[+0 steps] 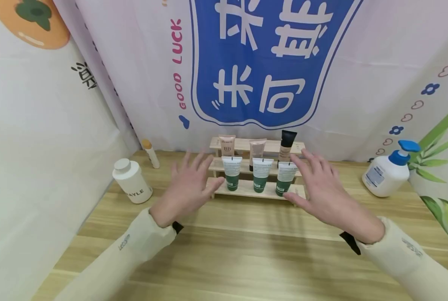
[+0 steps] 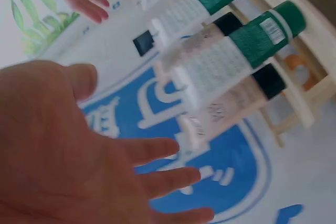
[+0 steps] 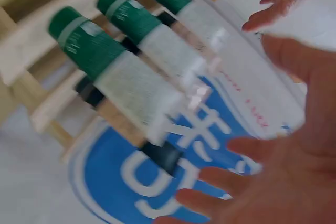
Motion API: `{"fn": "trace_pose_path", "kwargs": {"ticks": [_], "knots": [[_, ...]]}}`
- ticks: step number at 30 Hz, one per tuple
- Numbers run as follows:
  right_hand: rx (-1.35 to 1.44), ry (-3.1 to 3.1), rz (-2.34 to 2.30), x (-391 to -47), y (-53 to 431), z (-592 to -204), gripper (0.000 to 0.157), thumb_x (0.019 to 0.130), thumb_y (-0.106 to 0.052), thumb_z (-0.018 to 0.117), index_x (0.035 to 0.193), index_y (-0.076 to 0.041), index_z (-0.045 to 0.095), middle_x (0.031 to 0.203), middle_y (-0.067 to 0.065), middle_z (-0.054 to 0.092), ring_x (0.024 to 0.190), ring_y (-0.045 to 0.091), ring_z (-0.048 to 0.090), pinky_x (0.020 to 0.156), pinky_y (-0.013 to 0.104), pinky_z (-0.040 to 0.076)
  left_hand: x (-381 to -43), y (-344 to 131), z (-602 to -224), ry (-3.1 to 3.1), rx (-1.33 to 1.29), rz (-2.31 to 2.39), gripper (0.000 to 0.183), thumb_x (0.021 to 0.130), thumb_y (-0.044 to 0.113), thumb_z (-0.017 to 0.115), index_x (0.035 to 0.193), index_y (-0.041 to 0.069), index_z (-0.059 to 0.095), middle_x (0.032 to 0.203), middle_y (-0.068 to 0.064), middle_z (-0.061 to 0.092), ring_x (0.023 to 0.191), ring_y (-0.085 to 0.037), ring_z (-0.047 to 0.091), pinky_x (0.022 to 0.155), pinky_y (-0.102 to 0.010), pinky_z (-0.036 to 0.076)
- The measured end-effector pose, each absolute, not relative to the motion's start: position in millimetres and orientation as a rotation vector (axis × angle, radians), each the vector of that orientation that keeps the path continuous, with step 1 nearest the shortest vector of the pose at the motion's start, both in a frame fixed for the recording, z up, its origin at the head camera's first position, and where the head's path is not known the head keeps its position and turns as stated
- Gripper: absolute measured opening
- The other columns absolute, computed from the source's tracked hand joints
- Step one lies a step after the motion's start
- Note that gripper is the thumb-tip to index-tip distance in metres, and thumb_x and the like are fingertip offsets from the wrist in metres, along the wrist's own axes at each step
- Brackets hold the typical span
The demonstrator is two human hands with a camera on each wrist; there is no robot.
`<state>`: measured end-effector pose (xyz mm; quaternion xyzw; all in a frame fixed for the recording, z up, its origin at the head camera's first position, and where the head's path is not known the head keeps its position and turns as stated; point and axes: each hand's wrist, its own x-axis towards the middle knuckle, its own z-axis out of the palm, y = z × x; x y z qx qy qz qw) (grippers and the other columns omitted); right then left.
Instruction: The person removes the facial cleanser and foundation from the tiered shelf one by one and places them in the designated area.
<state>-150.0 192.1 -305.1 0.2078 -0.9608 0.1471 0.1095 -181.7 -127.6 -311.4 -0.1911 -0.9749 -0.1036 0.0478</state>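
Printed cloth backdrop (image 1: 255,58) behind a wood bench (image 1: 246,259); tiered rack (image 1: 246,190) at the back. L hand (image 1: 188,184) & R hand (image 1: 323,188) flank it, fingers spread, holding nothing. Green-white tubes (image 1: 261,173) on front tier: prob. straightening; next grab needs light pinch.

Tubes (image 1: 261,175) stand on the rack (image 1: 246,190) in near and far rows. The bottle (image 1: 134,182) stands left, the dispenser (image 1: 385,174) right.

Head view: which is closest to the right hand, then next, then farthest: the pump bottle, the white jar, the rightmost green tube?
1. Rightmost green tube, just left of the right hand
2. Pump bottle, off to its right
3. White jar, far left
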Motion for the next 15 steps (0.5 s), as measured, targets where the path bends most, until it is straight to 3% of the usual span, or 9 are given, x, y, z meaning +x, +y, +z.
{"fn": "trace_pose_path", "kwargs": {"ticks": [5, 11, 15], "knots": [[0.686, -2.545, 0.716, -162, 203, -332, 0.073, 0.08, -0.014, 0.077, 0.14, -0.002, 0.038, 0.139, 0.022, 0.034, 0.124, 0.039, 0.034, 0.096, 0.055, 0.034, -206, -144, -333, -2.913, -0.589, -0.544, 0.048, 0.097, 0.037, 0.052, 0.131, 0.002, 0.051, 0.129, -0.017, 0.052, 0.119, -0.036, 0.045, 0.099, -0.051, 0.036], [0.702, -2.297, 0.945, -179, 208, -364, 0.067, 0.074, 0.003, 0.078, 0.133, 0.0, 0.046, 0.128, 0.014, 0.046, 0.112, 0.028, 0.046, 0.087, 0.028, 0.045, -236, -164, -370, -2.918, -0.638, -0.858, 0.034, 0.095, 0.024, 0.059, 0.123, 0.005, 0.057, 0.12, -0.015, 0.058, 0.107, -0.03, 0.055, 0.088, -0.044, 0.046], [0.661, -2.196, 1.07, -193, 209, -383, 0.067, 0.072, 0.009, 0.078, 0.131, 0.001, 0.047, 0.124, 0.014, 0.048, 0.11, 0.031, 0.048, 0.086, 0.024, 0.046, -249, -171, -392, -2.941, -0.643, -0.971, 0.035, 0.094, 0.02, 0.061, 0.125, 0.005, 0.055, 0.121, -0.017, 0.057, 0.104, -0.031, 0.055, 0.085, -0.044, 0.048]]}}
